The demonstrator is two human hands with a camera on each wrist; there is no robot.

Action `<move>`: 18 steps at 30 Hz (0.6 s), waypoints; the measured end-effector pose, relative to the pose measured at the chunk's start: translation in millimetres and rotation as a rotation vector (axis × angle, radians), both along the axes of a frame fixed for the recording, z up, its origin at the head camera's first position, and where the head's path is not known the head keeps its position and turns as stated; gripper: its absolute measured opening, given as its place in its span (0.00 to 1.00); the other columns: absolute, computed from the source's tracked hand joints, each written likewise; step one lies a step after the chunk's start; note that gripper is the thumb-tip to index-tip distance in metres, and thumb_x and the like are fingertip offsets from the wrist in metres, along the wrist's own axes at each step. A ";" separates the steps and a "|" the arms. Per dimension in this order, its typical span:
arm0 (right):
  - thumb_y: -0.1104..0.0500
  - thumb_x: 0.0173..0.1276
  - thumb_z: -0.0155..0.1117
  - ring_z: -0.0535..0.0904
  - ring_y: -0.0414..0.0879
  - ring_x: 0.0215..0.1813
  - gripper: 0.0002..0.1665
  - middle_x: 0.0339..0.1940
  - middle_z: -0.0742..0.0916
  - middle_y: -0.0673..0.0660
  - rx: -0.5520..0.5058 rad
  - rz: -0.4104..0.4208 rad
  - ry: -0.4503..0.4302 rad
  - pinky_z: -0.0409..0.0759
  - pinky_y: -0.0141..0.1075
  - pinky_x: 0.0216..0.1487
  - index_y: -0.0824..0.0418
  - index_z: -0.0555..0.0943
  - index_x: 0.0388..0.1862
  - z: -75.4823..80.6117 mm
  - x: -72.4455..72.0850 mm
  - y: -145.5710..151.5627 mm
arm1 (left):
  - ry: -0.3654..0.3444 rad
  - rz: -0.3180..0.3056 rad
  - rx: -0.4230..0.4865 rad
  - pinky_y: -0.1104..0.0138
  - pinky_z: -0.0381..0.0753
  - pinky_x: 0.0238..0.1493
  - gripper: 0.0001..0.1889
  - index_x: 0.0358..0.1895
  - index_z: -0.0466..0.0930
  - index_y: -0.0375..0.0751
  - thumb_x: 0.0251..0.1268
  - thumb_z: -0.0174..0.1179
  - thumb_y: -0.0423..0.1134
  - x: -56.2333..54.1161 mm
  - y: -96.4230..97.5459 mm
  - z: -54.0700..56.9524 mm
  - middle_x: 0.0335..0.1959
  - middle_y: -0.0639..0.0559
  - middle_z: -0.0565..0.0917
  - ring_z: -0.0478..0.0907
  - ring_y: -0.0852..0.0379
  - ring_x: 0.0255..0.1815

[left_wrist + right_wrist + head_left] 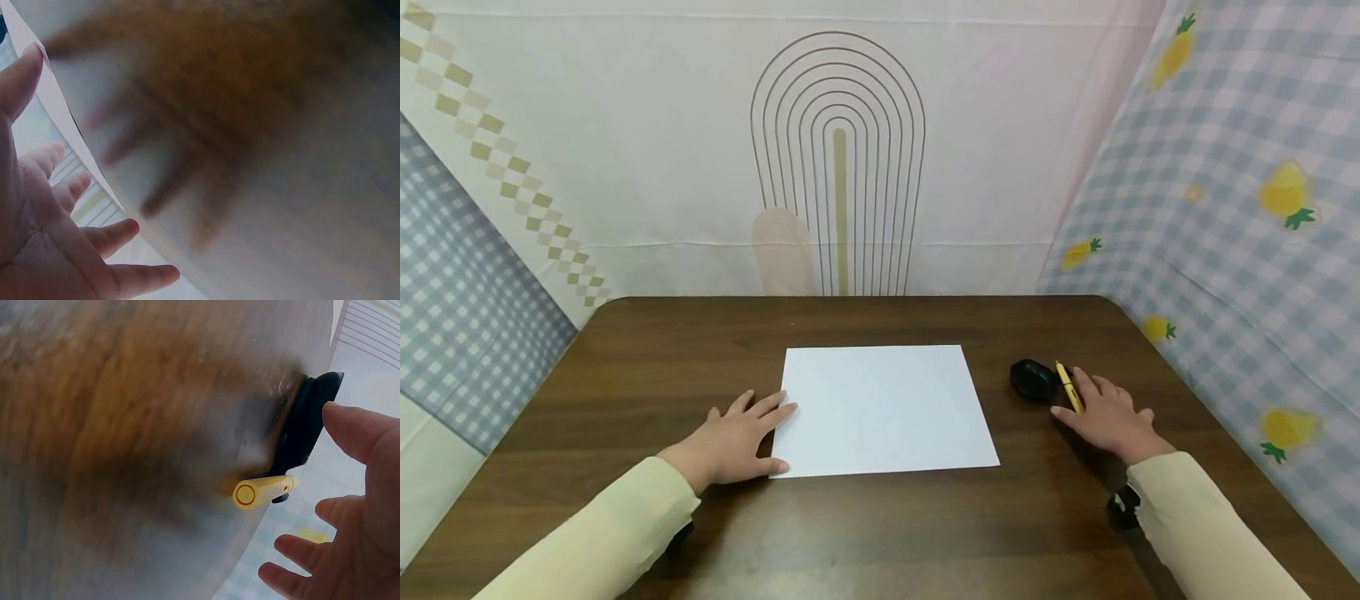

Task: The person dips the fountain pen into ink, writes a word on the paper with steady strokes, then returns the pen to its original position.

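Basically, white rectangular sheet of paper [883, 412] lies flat around the centre of the head frame, on the dark brown wood-grain counter [850, 533]. Left hand [737, 437] is at the sheet's left edge, left of centre in the frame. Its fingers are wide, spread apart, holding nothing; thumb at the sheet's lower-left corner, two fingertips over the left edge. Left wrist view agrees: fingers splayed, thumb tip by the paper's edge; how firmly it presses, can't tell.

Right hand [1108, 417] is in the right part of the head frame, just beside a slim yellow pen with a dark band [1070, 387]. Fingers wide here too, thumb well apart from the rest, pen lying in the gap between thumb and index finger. Right wrist view shows it not gripped; whether any finger touches it, can't tell. Pen's end faces the camera there, right of centre.

Black rounded object [1032, 381] sits just left of the pen, right of the sheet and apart from it; what it is, can't tell. Pale yellow sleeves [610, 525] come in from the lower left and lower right corners. White cloth with thin brown arches [1000, 125] fills top centre; blue-and-white checked cloth with yellow fruit [1240, 250] runs down the right side.
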State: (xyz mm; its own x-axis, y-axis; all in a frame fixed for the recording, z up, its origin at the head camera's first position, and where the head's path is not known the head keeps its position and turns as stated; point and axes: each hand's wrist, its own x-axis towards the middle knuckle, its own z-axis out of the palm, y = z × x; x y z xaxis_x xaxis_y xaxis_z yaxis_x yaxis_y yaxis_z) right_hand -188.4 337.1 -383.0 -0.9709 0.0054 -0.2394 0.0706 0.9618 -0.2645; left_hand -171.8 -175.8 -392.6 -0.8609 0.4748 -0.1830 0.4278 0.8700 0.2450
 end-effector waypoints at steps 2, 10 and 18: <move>0.30 0.69 0.49 0.46 0.81 0.67 0.57 0.70 0.53 0.81 0.004 0.000 -0.005 0.46 0.79 0.52 0.66 0.43 0.78 0.1 -0.3 0.9 | -0.013 0.001 0.002 0.25 0.56 0.53 0.42 0.75 0.60 0.50 0.59 0.63 0.61 0.2 0.1 0.3 0.76 0.46 0.58 0.52 0.27 0.72; 0.35 0.70 0.51 0.51 0.81 0.65 0.54 0.68 0.55 0.83 0.029 0.001 -0.011 0.57 0.75 0.53 0.70 0.46 0.77 1.6 -0.1 2.5 | -0.045 0.000 -0.014 0.26 0.57 0.54 0.40 0.73 0.63 0.50 0.60 0.62 0.60 1.1 0.6 0.4 0.75 0.46 0.60 0.53 0.28 0.72; 0.38 0.71 0.53 0.54 0.82 0.64 0.52 0.66 0.58 0.83 0.023 -0.006 -0.007 0.64 0.72 0.51 0.72 0.49 0.76 -1.4 -2.5 6.6 | -0.047 -0.006 -0.019 0.27 0.60 0.53 0.39 0.73 0.64 0.50 0.60 0.62 0.60 0.7 1.2 -0.1 0.75 0.46 0.60 0.53 0.27 0.72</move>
